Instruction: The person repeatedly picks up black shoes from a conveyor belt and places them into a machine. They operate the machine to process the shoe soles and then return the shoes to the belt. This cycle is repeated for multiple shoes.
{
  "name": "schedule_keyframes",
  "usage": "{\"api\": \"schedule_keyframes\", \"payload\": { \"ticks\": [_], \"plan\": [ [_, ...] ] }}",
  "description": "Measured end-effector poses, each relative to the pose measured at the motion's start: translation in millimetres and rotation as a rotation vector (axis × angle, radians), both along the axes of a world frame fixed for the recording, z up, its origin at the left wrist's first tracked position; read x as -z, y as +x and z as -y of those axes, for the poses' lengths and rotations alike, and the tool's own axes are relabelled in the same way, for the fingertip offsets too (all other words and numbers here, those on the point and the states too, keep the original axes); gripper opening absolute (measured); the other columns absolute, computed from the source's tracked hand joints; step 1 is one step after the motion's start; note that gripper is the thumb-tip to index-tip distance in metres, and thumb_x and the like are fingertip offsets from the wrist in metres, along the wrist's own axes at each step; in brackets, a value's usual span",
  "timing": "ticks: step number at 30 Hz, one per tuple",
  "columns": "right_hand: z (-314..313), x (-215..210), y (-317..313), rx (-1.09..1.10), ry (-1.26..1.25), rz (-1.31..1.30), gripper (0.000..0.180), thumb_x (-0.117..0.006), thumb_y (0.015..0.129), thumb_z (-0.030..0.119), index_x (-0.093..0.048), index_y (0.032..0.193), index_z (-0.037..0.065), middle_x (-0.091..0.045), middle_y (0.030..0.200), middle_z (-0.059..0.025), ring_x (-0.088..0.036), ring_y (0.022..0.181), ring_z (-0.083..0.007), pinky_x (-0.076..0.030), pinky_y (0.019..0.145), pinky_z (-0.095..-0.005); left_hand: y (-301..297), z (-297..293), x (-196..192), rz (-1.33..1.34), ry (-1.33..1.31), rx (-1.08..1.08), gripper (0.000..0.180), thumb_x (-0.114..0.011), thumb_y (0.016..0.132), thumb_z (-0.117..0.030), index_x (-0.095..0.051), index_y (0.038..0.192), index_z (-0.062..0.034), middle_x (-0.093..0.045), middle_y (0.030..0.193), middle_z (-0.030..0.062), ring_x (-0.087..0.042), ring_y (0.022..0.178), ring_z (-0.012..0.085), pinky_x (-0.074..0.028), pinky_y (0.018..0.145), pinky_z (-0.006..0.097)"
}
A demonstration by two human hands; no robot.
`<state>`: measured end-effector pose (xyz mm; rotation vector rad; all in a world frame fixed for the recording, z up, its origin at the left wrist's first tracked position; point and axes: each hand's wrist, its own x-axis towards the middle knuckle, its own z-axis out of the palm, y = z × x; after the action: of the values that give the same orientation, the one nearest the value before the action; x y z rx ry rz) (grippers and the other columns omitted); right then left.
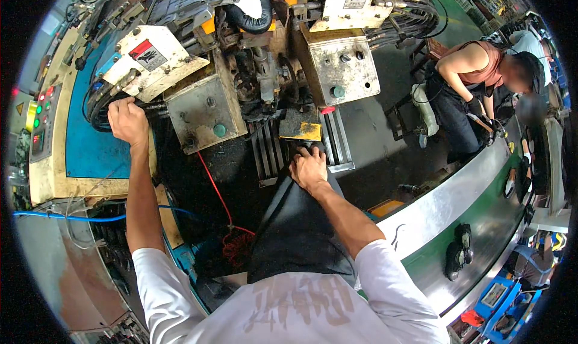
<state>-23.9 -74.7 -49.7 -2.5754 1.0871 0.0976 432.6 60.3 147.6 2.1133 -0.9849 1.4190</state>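
Observation:
My left hand [128, 121] is closed, its fingers curled beside the black hoses [103, 106] below a soiled cream plate [144, 61]. What it grips, if anything, is hidden. My right hand [310, 168] rests with fingers apart at my dark-trousered knee, just below a yellow-and-black block [301, 131] on the machine. Between the two upper plates, a black shoe [250, 20] with a white form in it sits at the machine's top. Two grimy metal control boxes [205, 112] [343, 67] with green buttons flank the machine's middle.
At left stands a blue-and-cream cabinet [99, 139] with a button panel [42, 122]. A red coiled air hose [238, 247] hangs near my legs. Right, a green conveyor [430, 268] carries black shoes [460, 252]; beyond it a seated person [472, 73] works. A blue crate [503, 305] stands lower right.

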Motion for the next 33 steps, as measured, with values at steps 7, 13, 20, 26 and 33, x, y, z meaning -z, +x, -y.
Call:
{"api": "schedule_keyframes", "payload": {
  "ticks": [7,13,20,26,33],
  "plan": [
    [2.9,-1.7,0.5,-0.003,0.044,-0.058,0.040,-0.064,0.099,0.041,-0.079,0.120,0.010,-0.062,0.147,-0.0045,-0.051,0.136,-0.0366,-0.044,0.111,-0.0547,-0.3,0.8,-0.3,-0.004,0.022,-0.016,0.013,-0.069,0.087,-0.009,-0.079,0.083,-0.0156,-0.069,0.096,0.0035,-0.068,0.094,0.0287,-0.055,0.084,0.043],
    [2.8,-6.2,-1.2,0.001,0.038,-0.053,0.039,-0.064,0.099,0.039,-0.078,0.121,0.010,-0.062,0.150,-0.0036,-0.051,0.136,-0.0362,-0.044,0.111,-0.0545,-3.0,1.3,-1.8,-0.017,0.015,-0.037,0.013,-0.069,0.087,-0.009,-0.079,0.083,-0.0154,-0.068,0.096,0.0039,-0.068,0.094,0.0291,-0.055,0.083,0.043],
    [3.3,5.0,-1.6,0.015,0.002,-0.016,0.040,-0.064,0.098,0.040,-0.079,0.119,0.010,-0.063,0.148,-0.0038,-0.051,0.135,-0.0358,-0.044,0.110,-0.0540,-2.9,4.1,-2.9,-0.004,0.011,-0.027,0.013,-0.068,0.087,-0.008,-0.078,0.083,-0.0156,-0.069,0.096,0.0037,-0.068,0.093,0.0289,-0.055,0.083,0.043],
    [2.2,-0.2,-0.8,-0.002,0.041,-0.044,0.040,-0.063,0.099,0.041,-0.078,0.121,0.011,-0.062,0.149,-0.0034,-0.050,0.137,-0.0361,-0.042,0.112,-0.0544,-0.7,-3.0,-3.7,0.013,0.002,-0.003,0.013,-0.068,0.086,-0.007,-0.077,0.082,-0.0156,-0.068,0.096,0.0038,-0.068,0.093,0.0289,-0.055,0.081,0.044],
    [2.3,2.5,-4.7,0.015,0.041,-0.044,0.041,-0.064,0.099,0.042,-0.077,0.122,0.011,-0.063,0.147,-0.0049,-0.049,0.139,-0.0371,-0.041,0.113,-0.0543,-8.8,1.2,-4.1,-0.014,0.009,0.008,0.011,-0.068,0.086,-0.008,-0.077,0.084,-0.0142,-0.068,0.095,0.0059,-0.067,0.092,0.0302,-0.055,0.081,0.044]
  ]
}}
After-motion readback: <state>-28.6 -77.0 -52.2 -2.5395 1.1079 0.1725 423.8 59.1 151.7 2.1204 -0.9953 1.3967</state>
